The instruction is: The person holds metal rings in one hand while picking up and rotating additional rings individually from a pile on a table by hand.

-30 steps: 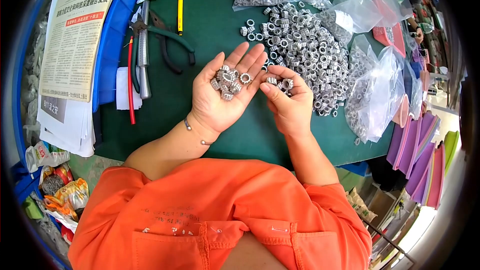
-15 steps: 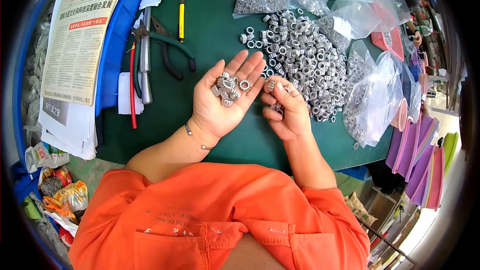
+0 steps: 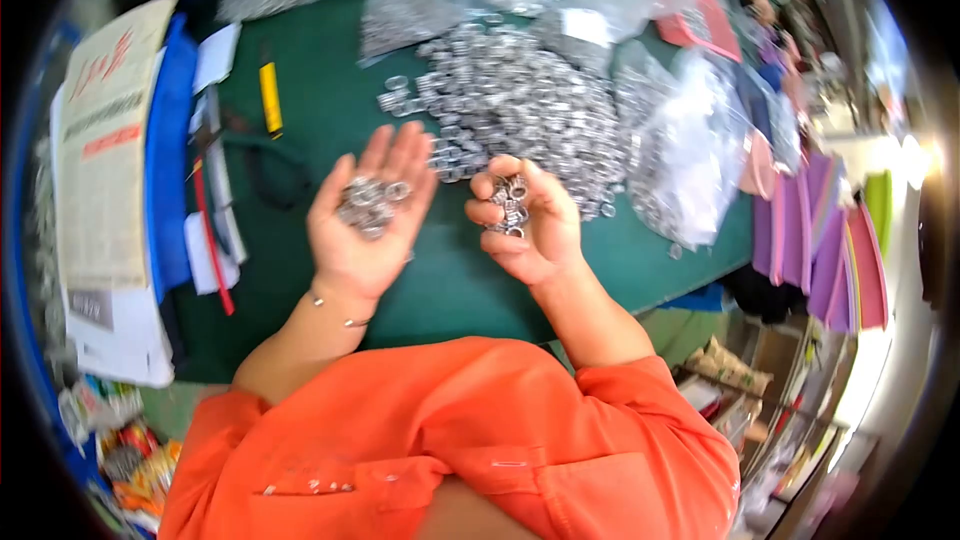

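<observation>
My left hand (image 3: 362, 215) is palm up with its fingers stretched out, carrying a small heap of metal rings (image 3: 368, 208) on the palm. My right hand (image 3: 535, 220) has its fingers curled round several more metal rings (image 3: 511, 208), which show between fingertips and palm. Just beyond both hands lies a large pile of the same grey, ridged rings (image 3: 540, 105) on the green tabletop (image 3: 450, 285). The hands are apart from each other and above the table. Blur hides the finer shape of the rings.
On the left are a yellow-handled tool (image 3: 270, 100), pliers (image 3: 270, 155), a red stick (image 3: 212, 240) and a newspaper (image 3: 110, 150) by a blue bin (image 3: 172, 170). Clear bags of metal parts (image 3: 405, 20) stand behind the pile, another bag (image 3: 690, 155) to its right, near a pink tray (image 3: 705, 25).
The view has tilted and blurred. Both hands have drawn further apart, each keeping its rings. My right hand has turned and loosened, so more of its rings show.
</observation>
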### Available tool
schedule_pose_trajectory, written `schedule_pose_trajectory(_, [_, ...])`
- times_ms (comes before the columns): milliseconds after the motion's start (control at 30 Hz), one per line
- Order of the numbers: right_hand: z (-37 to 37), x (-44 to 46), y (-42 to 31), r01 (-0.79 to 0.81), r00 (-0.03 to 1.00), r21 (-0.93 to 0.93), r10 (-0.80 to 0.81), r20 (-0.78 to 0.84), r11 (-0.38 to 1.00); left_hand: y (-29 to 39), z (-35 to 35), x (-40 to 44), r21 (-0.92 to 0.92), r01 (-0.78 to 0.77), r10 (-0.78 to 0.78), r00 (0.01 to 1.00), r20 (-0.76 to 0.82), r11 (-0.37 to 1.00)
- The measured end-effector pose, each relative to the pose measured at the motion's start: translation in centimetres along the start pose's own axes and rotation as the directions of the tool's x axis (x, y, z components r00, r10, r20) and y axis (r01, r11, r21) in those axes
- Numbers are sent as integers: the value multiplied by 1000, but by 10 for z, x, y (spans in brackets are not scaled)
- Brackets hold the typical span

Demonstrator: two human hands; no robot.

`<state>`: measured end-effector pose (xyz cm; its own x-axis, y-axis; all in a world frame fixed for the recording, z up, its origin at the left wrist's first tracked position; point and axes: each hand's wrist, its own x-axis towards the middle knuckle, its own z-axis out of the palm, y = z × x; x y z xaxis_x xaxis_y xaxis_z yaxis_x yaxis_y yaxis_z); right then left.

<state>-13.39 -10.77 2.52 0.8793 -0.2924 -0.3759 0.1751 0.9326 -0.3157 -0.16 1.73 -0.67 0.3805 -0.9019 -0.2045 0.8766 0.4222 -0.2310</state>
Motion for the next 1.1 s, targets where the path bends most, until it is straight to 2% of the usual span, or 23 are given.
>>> schedule_pose_trajectory(33, [-1, -6, -10, 60, 998, -65, -59, 16, 996, 0, 0, 0, -14, -1, 1, 1000, 7, 1000])
schedule_pose_trajectory(100, [5, -22, -46, 314, 949, -156, -315, 20, 936, 1, -2, 0, -2, 16, -16, 1000, 21, 1000])
schedule_pose_trajectory(133, [14, -33, -70, 466, 861, -241, -499, -96, 851, 0, -2, 0, -2, 23, -23, 1000, 17, 1000])
schedule_pose_trajectory(167, [21, -39, -98, 652, 694, -212, -686, -221, 728, 0, -2, -1, 0, 23, -23, 1000, 13, 1000])
schedule_pose_trajectory(200, [20, -50, -123, 768, 486, -459, -873, -34, 446, 0, -2, -1, -1, 25, -25, 1000, 8, 1000])
schedule_pose_trajectory(233, [12, -58, -153, 820, 282, -521, -959, 8, 237, 0, -2, -1, 0, 35, -35, 999, 14, 999])
schedule_pose_trajectory(300, [-3, -69, -199, 724, 56, -686, -997, -48, 74, 0, -1, -1, 5, 17, -17, 1000, 3, 1000])
schedule_pose_trajectory(367, [-20, -73, -222, 550, 201, -789, -960, -193, 274, -2, -2, 0, 5, 27, -27, 999, 23, 1000])
schedule_pose_trajectory(400, [-51, -83, -251, 366, 413, -854, -887, -207, 369, -1, -3, -1, 8, 26, -26, 999, 39, 1000])
schedule_pose_trajectory(433, [-52, -72, -247, 117, 193, -967, -960, -203, 228, -3, -2, -2, -21, 22, -21, 999, 28, 1000])
schedule_pose_trajectory(467, [-70, -72, -253, 182, 142, -983, -988, 67, -40, -2, -3, -1, -27, 44, -43, 999, 29, 999])
schedule_pose_trajectory(500, [-52, -70, -234, 169, 113, -985, -992, 55, -35, -3, -2, -1, -58, 55, -53, 998, 29, 997])
schedule_pose_trajectory(533, [-32, -64, -208, 183, 79, -940, -949, 305, -287, -3, -1, 0, -31, 54, -53, 998, 25, 998])
schedule_pose_trajectory(567, [-11, -52, -175, 258, 2, -860, -890, 457, -441, -2, 0, 0, -21, 71, -70, 997, 39, 997])
schedule_pose_trajectory(600, [7, -44, -143, 252, 2, -866, -894, 448, -433, -3, -2, 0, 2, 66, -66, 996, 56, 998])
schedule_pose_trajectory(633, [14, -41, -118, 183, 122, -880, -878, 463, -439, -3, -1, -1, 22, 65, -66, 996, 51, 998])
schedule_pose_trajectory(667, [25, -31, -80, 257, 266, -879, -845, 463, -401, -2, 0, -2, 25, 68, -69, 997, 43, 997])
schedule_pose_trajectory(700, [22, -25, -56, 350, 480, -879, -744, 464, -323, -3, 1, -2, 24, 80, -81, 996, 40, 997])
schedule_pose_trajectory(733, [28, -17, -35, 357, 593, -788, -530, 606, -501, -2, 1, -3, 24, 79, -79, 996, 34, 997])
schedule_pose_trajectory(767, [28, -7, -17, 471, 670, -769, -393, 630, -432, -3, 2, -3, 39, 78, -79, 996, 40, 996])
schedule_pose_trajectory(833, [36, 3, 16, 465, 761, -816, -316, 566, -343, -4, 4, -3, 48, 76, -79, 996, 47, 996])
schedule_pose_trajectory(967, [20, 21, 35, 497, 747, -772, -259, 613, -396, -5, 3, -2, 115, 47, -54, 996, 64, 992])
schedule_pose_trajectory(1100, [16, 18, 29, 466, 796, -837, -278, 538, -287, -4, 1, -1, 69, 29, -32, 999, 40, 997])
